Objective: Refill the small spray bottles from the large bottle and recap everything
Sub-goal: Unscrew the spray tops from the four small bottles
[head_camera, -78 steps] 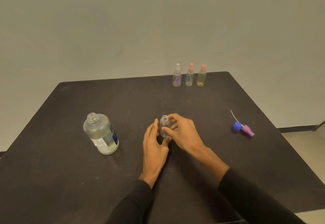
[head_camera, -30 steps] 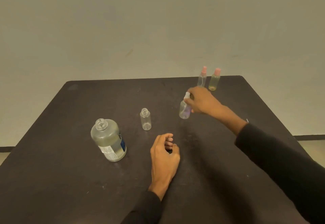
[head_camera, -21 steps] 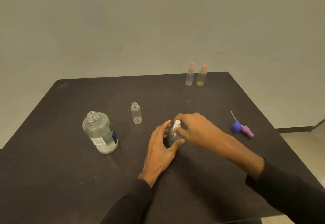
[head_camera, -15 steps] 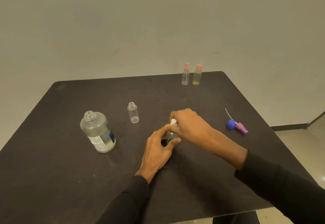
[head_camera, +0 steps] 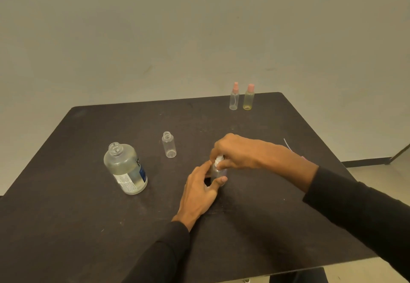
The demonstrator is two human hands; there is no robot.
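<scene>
Step in hand, as judged: unscrewing the white spray cap [head_camera: 218, 159] from a small bottle [head_camera: 218, 171] so it can be filled.

Method note: the body of this bottle should be kept planted on the table [head_camera: 66, 227] while only the cap turns. It is light and clear, so a firm hold low on the body, with the twist kept straight above it, ought to prevent tipping. The dip tube should be lifted straight out, since it may drip.

Fingers: the left hand [head_camera: 199, 191] curls round the lower body of the bottle, thumb tip on its right side, fingers narrow and closed on it. The right hand [head_camera: 239, 152] comes down from above, fingertips bunched tight and pinching the white cap. How far the cap has loosened cannot be told.

Layout, relative to the held bottle:
- uncapped empty small bottle [head_camera: 169, 145] to the left and slightly farther off;
- large bottle [head_camera: 126, 169], open-necked and holding clear liquid, farther left;
- two pink-capped bottles [head_camera: 241, 97] well beyond, at the far edge.
</scene>
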